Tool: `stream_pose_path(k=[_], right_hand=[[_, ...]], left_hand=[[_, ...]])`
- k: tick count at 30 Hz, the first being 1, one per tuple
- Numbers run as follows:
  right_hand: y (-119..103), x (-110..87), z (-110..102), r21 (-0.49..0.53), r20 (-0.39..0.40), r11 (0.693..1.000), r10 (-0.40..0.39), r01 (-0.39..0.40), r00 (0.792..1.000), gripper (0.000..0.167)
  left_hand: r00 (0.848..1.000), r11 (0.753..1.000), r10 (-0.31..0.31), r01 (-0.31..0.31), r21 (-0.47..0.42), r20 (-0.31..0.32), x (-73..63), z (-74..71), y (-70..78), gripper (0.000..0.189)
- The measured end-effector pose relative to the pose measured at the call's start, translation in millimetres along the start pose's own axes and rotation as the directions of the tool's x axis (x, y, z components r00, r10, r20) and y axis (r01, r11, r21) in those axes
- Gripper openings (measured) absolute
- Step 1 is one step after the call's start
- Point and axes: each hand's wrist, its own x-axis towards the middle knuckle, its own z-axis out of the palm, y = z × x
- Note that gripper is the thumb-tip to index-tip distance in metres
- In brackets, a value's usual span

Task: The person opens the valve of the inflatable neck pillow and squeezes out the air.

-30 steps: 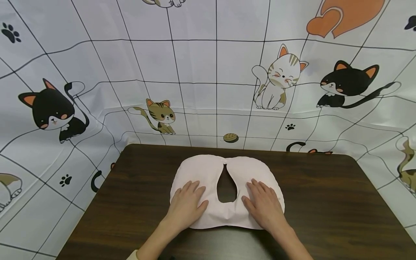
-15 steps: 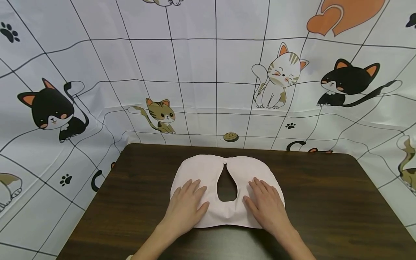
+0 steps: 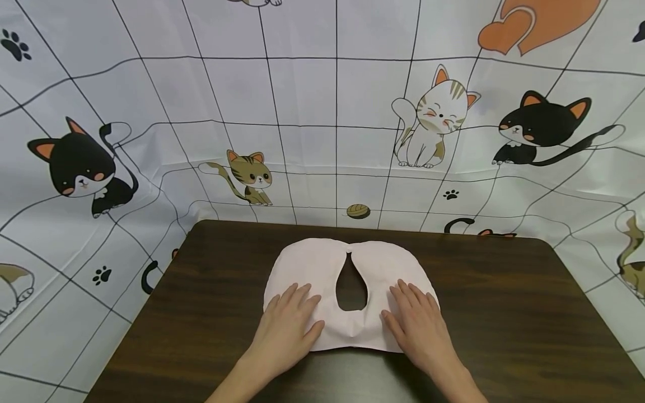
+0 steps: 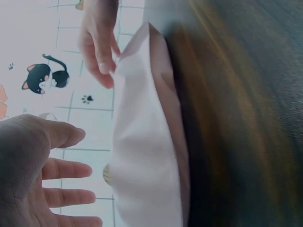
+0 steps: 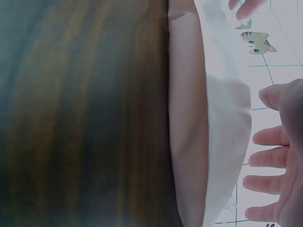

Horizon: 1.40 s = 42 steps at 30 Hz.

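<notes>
A pale pink cushion [image 3: 353, 330] with a teardrop-shaped hole lies flat on a dark wooden table [image 3: 504, 302]. It resembles a face-cradle or neck pillow. My left hand [image 3: 284, 330] is over its left half, fingers straight and slightly spread. Over the right half is my right hand [image 3: 422, 324], also with straight fingers. In the left wrist view a small gap shows between the left fingers [image 4: 71, 196] and the cushion's top [image 4: 142, 127]. The right wrist view likewise shows the right fingers [image 5: 267, 158] apart from the cushion [image 5: 227, 109]. Neither hand grips anything.
A white sheet [image 3: 302, 95] printed with cats and grid lines hangs behind the table and to both sides. The table's far edge [image 3: 242, 225] runs just behind the cushion. Bare wood extends left and right of the cushion.
Both hands have shifted slightly; their fingertips now sit a little closer to me than half a second ago. The right hand has also drifted slightly outward. The cushion stays in place.
</notes>
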Motion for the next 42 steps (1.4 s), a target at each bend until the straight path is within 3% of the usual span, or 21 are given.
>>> stream_pose_path(k=[8,26,34,42], right_hand=[[1.0,-5.3,8.9,0.000,0.011,1.000,-0.010,0.010,1.000,0.049],[2.1,-5.9,16.4,0.002,0.024,1.000,-0.016,0.016,1.000,0.047],[0.8,-6.0,12.9,-0.006,0.024,1.000,-0.019,0.019,1.000,0.047],[-2.1,-5.4,7.5,-0.017,0.041,1.000,-0.013,0.013,0.999,0.045]], left_hand=[[0.999,1.000,-0.023,0.023,-0.015,0.041,-2.0,10.7,-5.3,0.038],[0.998,0.999,-0.038,0.040,-0.025,0.055,-4.7,27.9,-11.4,0.038],[0.998,0.999,-0.036,0.037,-0.029,0.056,-4.7,28.4,-12.2,0.038],[0.998,0.998,-0.044,0.046,-0.045,0.048,-6.0,18.7,-8.5,0.038]])
